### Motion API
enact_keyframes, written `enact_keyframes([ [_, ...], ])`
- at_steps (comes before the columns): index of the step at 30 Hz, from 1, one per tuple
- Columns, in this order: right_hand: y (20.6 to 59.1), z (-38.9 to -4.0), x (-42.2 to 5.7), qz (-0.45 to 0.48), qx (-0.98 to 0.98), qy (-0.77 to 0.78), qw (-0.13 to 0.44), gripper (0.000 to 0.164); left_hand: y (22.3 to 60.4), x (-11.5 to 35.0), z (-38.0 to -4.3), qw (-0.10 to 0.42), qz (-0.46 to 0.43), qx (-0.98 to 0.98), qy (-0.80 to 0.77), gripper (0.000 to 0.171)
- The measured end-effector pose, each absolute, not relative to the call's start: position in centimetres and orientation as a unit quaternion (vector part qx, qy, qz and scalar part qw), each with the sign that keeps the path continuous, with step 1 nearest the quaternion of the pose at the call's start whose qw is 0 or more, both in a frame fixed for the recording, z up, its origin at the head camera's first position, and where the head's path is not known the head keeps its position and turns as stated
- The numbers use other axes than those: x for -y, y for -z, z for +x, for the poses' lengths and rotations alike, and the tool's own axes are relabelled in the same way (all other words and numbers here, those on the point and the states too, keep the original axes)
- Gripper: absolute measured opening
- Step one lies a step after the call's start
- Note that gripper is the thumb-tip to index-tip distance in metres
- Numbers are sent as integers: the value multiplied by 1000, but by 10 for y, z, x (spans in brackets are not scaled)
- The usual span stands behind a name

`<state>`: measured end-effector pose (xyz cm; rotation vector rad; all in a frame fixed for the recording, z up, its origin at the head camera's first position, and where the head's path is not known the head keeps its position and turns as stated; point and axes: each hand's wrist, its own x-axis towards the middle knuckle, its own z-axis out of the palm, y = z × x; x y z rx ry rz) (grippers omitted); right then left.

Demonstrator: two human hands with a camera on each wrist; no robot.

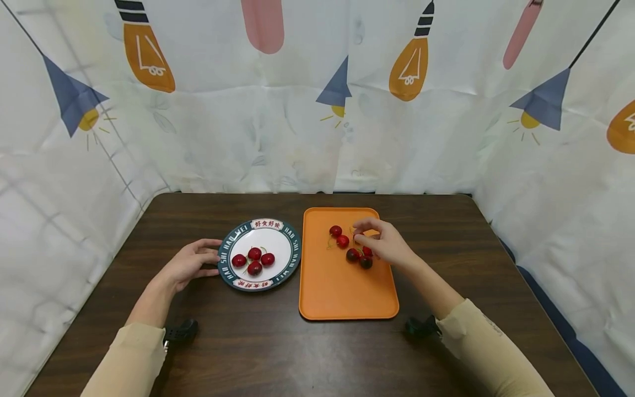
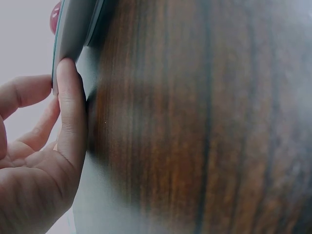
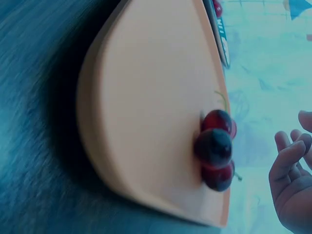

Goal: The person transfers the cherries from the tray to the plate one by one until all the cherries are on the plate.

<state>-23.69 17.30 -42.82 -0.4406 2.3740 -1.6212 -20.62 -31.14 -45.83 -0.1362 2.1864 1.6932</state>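
A round plate (image 1: 290, 263) with a white middle and a dark teal, lettered rim holds several red cherries (image 1: 254, 253). My left hand (image 1: 190, 262) pinches its left rim; the left wrist view shows the plate (image 2: 78, 29) edge-on between thumb and fingers. Over the orange tray (image 1: 342, 298), my right hand (image 1: 389, 242) holds a dark red cherry (image 1: 358, 238) between thumb and fingertips, partly hidden by them. Several more cherries (image 1: 353, 255), some with stems, lie on the tray just beside and below those fingers. The right wrist view has dark cherries (image 3: 213, 147) near the tray's edge.
Plate and tray stand side by side on a dark wooden table (image 1: 238, 342), a narrow gap between them. A white curtain (image 1: 297, 143) printed with lamps and bulbs hangs behind the table and along both sides. Dark straps with small devices (image 1: 181, 331) sit at both wrists.
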Motion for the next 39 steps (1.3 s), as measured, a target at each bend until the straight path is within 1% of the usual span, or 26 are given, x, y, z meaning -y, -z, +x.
enact_keyframes([
  [9,439,-235,-191,-128,-818,551,108,40,461,313,-207,186,-47,-775,-602,59],
  [14,444,-231,-197,-111,-826,543,106,36,460,312,-206,187,-47,-774,-604,59],
  [25,454,-224,-206,-111,-862,485,100,27,460,312,-207,186,-49,-775,-602,59],
  [29,458,-223,-209,-119,-876,457,103,29,461,312,-207,188,-49,-775,-601,59],
  [34,461,-221,-208,-129,-889,430,90,35,461,313,-207,188,-49,-775,-601,59],
  [39,461,-221,-205,-134,-891,423,96,34,460,313,-207,186,-47,-775,-602,59],
])
